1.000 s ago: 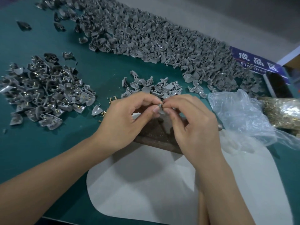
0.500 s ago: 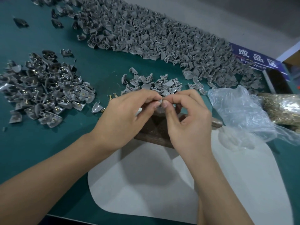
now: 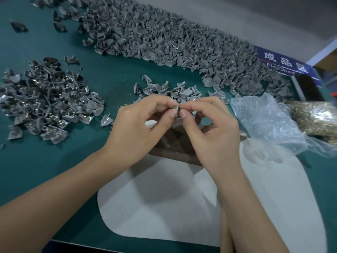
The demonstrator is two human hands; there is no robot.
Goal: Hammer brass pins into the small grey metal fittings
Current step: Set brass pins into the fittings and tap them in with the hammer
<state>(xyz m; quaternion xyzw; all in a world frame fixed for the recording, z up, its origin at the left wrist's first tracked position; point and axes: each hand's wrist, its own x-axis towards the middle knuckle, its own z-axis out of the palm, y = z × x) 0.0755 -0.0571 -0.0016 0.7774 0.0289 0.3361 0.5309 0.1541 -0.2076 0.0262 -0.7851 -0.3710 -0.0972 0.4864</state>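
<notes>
From the head camera I see both hands slightly higher over the bench than half a second ago, their fingertips still meeting at the same spot. My left hand (image 3: 140,125) pinches a small grey fitting (image 3: 176,109) between thumb and forefinger. My right hand (image 3: 209,128) pinches a brass pin (image 3: 179,106) against that fitting, other fingers curled. The pair sits just above a dark wooden block (image 3: 175,148) on a white pad (image 3: 164,207). Loose fittings (image 3: 164,42) lie behind, pinned ones (image 3: 49,103) to the left, and a plastic bag of pins (image 3: 313,117) to the right.
</notes>
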